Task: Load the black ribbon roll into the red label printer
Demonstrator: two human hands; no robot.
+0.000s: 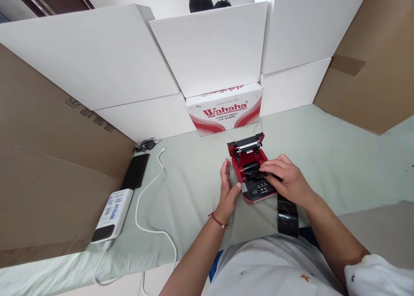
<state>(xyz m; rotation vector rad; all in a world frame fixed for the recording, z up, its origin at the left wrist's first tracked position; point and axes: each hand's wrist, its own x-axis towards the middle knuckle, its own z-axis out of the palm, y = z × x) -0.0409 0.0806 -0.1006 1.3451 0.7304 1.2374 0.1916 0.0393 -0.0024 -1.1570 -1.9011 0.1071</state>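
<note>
A small red and black printer (250, 166) sits on the pale green table with its lid (246, 143) tipped open toward the back. My left hand (228, 189) presses flat against the printer's left side, fingers straight and together. My right hand (284, 179) reaches over the printer from the right, fingers curled down onto a black roll (251, 168) in the open bay. A strip of black material (287, 216) trails from under that hand toward the table's near edge.
A Wahaha carton (226, 108) stands just behind the printer, with white boards and brown cardboard walling the table. On the left lie a black phone (136, 171), a white power bank (113, 214), a white cable (152, 201) and keys (145, 145). People's heads show beyond the boards.
</note>
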